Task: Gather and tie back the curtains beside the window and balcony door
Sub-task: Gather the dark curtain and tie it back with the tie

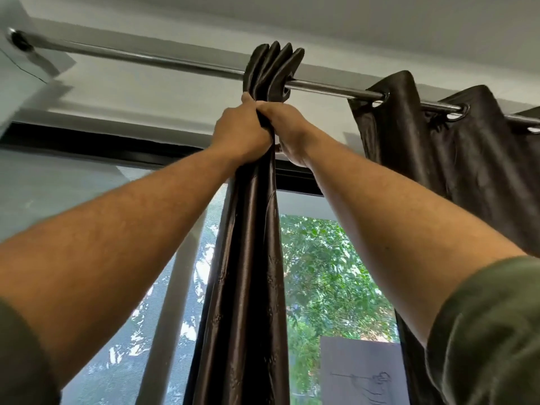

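While both hands, left [241, 133] and right [287, 133], grip the bunched curtain [248, 258], greenery [327, 273] fills the window.

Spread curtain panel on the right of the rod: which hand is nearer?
Right. The right hand grips the bunched curtain on the side facing the spread curtain panel; the left hand grips the bunch's far side.

We see a dark brown satin curtain [248, 258] bunched into a tight column, its top folds stacked close together on the metal rod [175, 61], hanging straight down before the window. A second matching curtain [455, 159] hangs to the right on the same rod, spread in loose pleats, eyelets showing.
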